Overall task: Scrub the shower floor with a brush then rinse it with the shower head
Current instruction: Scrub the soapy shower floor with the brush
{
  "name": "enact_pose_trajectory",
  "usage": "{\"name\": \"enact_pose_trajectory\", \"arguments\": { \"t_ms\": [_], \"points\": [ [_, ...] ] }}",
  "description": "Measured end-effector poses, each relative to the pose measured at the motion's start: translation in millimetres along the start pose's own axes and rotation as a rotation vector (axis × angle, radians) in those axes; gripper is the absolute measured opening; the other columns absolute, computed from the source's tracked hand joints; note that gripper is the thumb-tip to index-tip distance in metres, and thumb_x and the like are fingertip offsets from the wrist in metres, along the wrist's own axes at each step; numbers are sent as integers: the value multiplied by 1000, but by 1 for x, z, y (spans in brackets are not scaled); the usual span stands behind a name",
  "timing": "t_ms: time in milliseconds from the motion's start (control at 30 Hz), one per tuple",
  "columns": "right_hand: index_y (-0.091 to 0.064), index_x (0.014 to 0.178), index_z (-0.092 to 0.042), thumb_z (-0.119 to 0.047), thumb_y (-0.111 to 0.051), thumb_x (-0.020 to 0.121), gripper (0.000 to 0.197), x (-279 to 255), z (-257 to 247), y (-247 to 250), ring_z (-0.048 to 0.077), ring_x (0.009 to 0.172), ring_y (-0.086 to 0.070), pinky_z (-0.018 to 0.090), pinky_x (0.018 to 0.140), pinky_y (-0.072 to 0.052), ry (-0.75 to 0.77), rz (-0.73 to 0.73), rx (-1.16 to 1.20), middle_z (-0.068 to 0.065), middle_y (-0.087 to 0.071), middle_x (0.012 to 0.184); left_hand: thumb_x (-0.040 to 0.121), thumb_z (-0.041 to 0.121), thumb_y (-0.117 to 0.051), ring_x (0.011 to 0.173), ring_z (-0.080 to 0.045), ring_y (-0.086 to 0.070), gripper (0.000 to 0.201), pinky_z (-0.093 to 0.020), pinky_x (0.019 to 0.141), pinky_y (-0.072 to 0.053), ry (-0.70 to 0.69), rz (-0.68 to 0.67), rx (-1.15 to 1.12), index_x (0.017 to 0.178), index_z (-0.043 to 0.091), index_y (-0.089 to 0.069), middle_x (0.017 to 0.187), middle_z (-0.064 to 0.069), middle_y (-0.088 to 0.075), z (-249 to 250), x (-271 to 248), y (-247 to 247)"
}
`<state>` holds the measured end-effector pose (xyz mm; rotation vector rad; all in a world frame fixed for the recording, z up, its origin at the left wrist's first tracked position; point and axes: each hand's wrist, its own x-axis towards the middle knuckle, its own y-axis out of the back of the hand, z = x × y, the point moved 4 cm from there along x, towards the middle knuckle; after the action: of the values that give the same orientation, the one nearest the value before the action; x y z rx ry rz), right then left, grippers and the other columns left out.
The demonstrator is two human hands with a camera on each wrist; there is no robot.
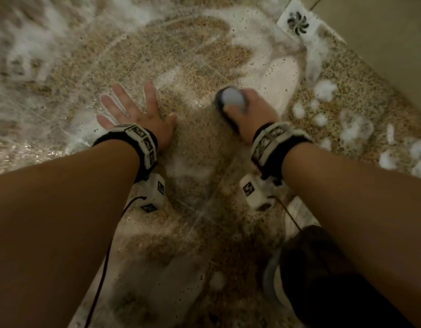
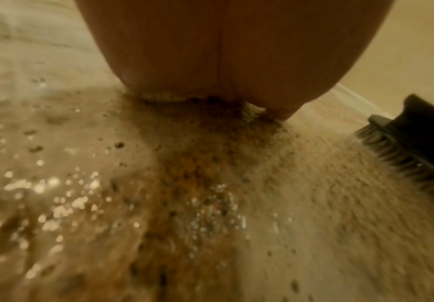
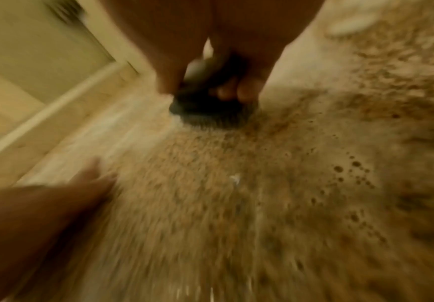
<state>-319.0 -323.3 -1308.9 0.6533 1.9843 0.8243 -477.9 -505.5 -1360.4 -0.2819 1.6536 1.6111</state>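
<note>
Right hand (image 1: 254, 114) grips brush (image 1: 229, 101), frame centre, bristles on wet floor (image 1: 197, 143). Left hand (image 1: 134, 112) flat, fingers spread, bracing. You keep bristles flat, push foam (image 1: 281, 79) toward drain (image 1: 298, 22), upper right.

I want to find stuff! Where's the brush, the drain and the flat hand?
brush (image 1: 230, 100): head view, pale rounded top.
drain (image 1: 297, 22): head view, grate centre.
left hand (image 1: 134, 114): head view, back of hand.

Dark scrub brush (image 1: 228, 102) stands bristles-down on the wet, foamy speckled shower floor (image 1: 193, 143).
</note>
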Motion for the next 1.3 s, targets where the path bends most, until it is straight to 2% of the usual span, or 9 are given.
{"name": "enact_pose_trajectory", "arguments": {
  "t_ms": [167,333,500,633,733,900,1033,1133,1300],
  "points": [
    [-41,144,-26,-47,-52,100,50,-21,-22,-22,20,98,-53,32,83,-41,17,-63,116,-4,-52,110,96,79,-23,148,-50,33,88,-72,118,13,0,9,3,155,43,30,160,-19,42,4,-3,0],
    [-43,145,-33,-48,-61,96,55,-59,-37,-60,24,116,-60,34,98,-47,349,-288,-144,1,-62,133,95,80,-25,148,-50,35,89,-72,117,14,3,1,-8,155,43,31,160,-19,43,2,0,0],
    [-48,143,-21,-52,-58,97,57,17,31,34,29,118,-58,32,88,-41,-62,111,-15,7,-61,133,95,80,-22,146,-49,37,89,-72,117,14,-8,-33,-8,153,43,34,158,-17,46,-1,0,0],
    [-46,144,-16,-52,-57,97,61,13,45,36,32,116,-59,34,86,-44,-191,154,47,9,-60,132,95,80,-22,146,-49,38,88,-72,117,14,0,-30,-13,154,43,33,158,-17,47,1,-1,1],
    [-45,143,-27,-54,-62,93,59,-39,16,-18,22,101,-58,29,80,-42,-85,50,166,-1,-59,117,95,80,-22,146,-49,38,89,-73,117,14,1,-22,-13,154,43,33,158,-18,47,1,-1,-1],
    [-37,149,-35,-48,-64,94,62,-124,-7,-86,25,121,-57,35,97,-47,135,-384,57,-1,-56,139,95,80,-22,148,-51,33,89,-74,117,12,20,0,9,154,42,33,160,-20,43,3,0,-1],
    [-48,142,-34,-51,-65,92,55,-101,60,-30,14,105,-58,27,87,-42,-103,-28,164,-11,-59,119,96,79,-23,149,-51,32,89,-73,118,12,26,-8,20,154,41,32,160,-19,42,4,-2,0],
    [-46,147,-23,-50,-57,98,57,-77,110,25,29,116,-60,31,85,-43,-417,240,265,3,-60,133,96,79,-25,149,-50,31,89,-73,118,11,32,4,27,155,42,31,161,-19,41,6,-3,0],
    [-36,151,-29,-51,-56,98,61,-87,75,-13,32,121,-56,35,93,-45,-349,136,310,7,-55,140,96,80,-25,150,-49,30,89,-73,119,9,33,15,36,155,43,30,162,-19,40,7,-3,1]
  ]
}}
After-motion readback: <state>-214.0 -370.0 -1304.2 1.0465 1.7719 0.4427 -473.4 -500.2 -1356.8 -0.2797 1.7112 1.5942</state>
